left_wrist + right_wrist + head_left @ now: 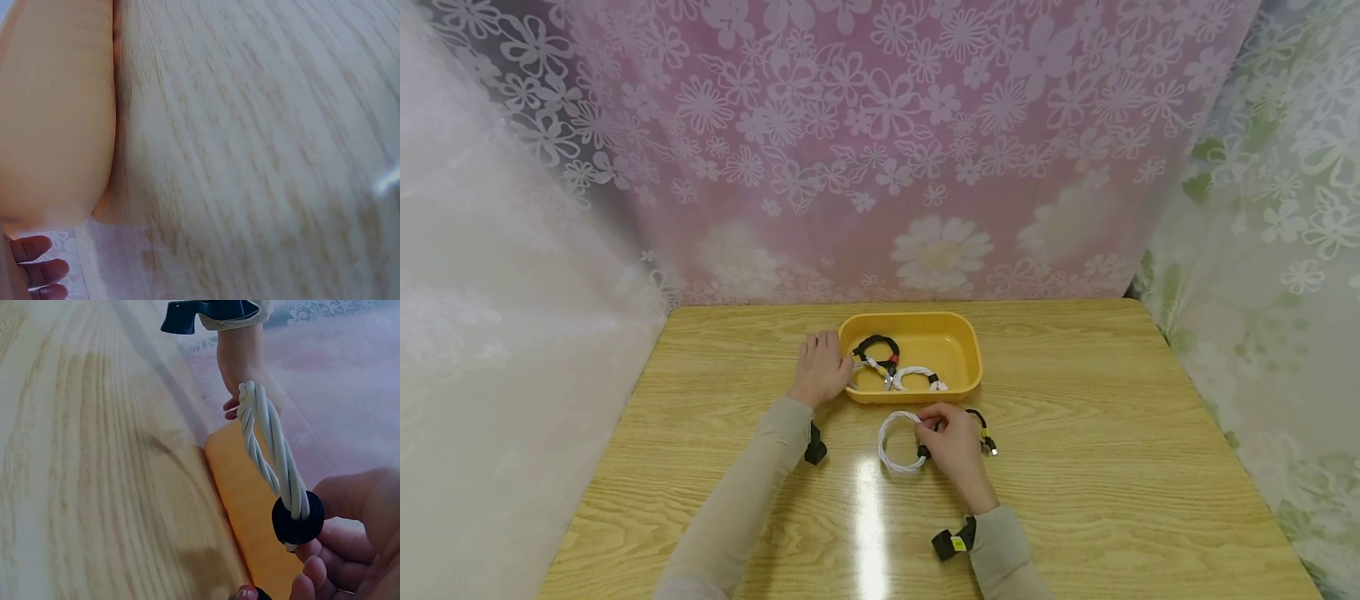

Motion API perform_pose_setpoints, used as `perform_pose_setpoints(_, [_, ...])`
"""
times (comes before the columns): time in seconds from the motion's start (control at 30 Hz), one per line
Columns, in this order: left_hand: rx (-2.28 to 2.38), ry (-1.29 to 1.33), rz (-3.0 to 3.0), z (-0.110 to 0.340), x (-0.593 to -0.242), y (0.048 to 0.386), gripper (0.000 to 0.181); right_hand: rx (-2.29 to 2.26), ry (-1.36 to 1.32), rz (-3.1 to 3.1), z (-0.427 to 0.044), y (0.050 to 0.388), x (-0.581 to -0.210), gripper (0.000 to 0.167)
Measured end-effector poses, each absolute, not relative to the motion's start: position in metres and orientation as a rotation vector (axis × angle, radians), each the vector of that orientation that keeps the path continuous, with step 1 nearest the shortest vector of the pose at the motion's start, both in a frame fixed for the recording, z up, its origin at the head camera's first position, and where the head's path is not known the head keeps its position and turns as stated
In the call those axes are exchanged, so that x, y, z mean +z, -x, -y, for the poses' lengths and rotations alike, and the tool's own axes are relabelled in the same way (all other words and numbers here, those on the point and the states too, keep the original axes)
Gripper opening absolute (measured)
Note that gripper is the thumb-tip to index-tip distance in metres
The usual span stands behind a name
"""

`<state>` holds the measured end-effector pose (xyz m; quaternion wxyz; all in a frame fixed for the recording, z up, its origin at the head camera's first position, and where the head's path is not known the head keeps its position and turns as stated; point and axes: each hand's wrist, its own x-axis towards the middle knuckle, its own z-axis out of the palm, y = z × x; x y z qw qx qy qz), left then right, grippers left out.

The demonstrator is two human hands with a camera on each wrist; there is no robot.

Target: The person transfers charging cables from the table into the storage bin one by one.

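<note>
Though part-hidden, black cable [988, 442] beside hand [955, 446]

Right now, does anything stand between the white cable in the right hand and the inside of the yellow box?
Only the near wall of the yellow box visibly stands between the white cable and the inside; the left hand, at the box's left end, is off to the side.

1. The left sleeve [730, 500] is long and cream.
2. The right sleeve [1011, 562] is cream too.
3. A little black box [816, 450] sits by the left cuff [792, 418].
4. Another black box [942, 547], by the right cuff [998, 535], has a yellow patch [958, 543].
5. The fingers [47, 273] are bare.
</note>
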<state>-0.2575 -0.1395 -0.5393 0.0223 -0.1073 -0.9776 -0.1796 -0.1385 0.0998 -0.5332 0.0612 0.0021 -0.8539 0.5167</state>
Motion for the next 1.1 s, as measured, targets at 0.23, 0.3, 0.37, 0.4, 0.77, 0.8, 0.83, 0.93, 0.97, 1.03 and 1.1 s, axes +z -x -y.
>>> perform_pose_setpoints(0.23, [-0.553,0.323,3.037,0.138,-0.536,0.256,0.016,1.533,-0.004,2.579,-0.101,0.142,-0.530,0.005])
perform_pose_setpoints(0.3, [-0.548,0.322,3.041,0.138,-0.536,0.256,0.016,1.527,-0.005,2.574,-0.102,0.143,-0.528,0.005])
perform_pose_setpoints(0.37, [-0.542,0.320,3.042,0.138,-0.536,0.256,0.017,1.525,-0.008,2.574,-0.103,0.143,-0.527,0.005])
perform_pose_setpoints(0.4, [-0.539,0.319,3.043,0.138,-0.536,0.256,0.017,1.525,-0.010,2.577,-0.103,0.143,-0.525,0.005])
perform_pose_setpoints(0.77, [-0.543,0.323,3.040,0.139,-0.538,0.257,0.017,1.560,-0.006,2.579,-0.105,0.149,-0.518,0.007])
perform_pose_setpoints(0.8, [-0.541,0.324,3.040,0.139,-0.538,0.257,0.017,1.562,-0.006,2.579,-0.105,0.150,-0.518,0.007])
perform_pose_setpoints(0.83, [-0.534,0.325,3.040,0.139,-0.539,0.257,0.017,1.564,-0.011,2.576,-0.105,0.151,-0.517,0.007])
perform_pose_setpoints(0.93, [-0.527,0.330,3.032,0.140,-0.540,0.258,0.018,1.573,-0.017,2.563,-0.106,0.154,-0.515,0.007])
perform_pose_setpoints(0.97, [-0.528,0.332,3.029,0.140,-0.541,0.258,0.019,1.576,-0.016,2.561,-0.106,0.155,-0.514,0.007])
perform_pose_setpoints(1.03, [-0.528,0.333,3.024,0.140,-0.541,0.258,0.019,1.604,-0.013,2.550,-0.106,0.156,-0.513,0.006])
perform_pose_setpoints(1.1, [-0.529,0.336,3.026,0.140,-0.541,0.258,0.019,1.629,-0.016,2.536,-0.106,0.158,-0.512,0.006])
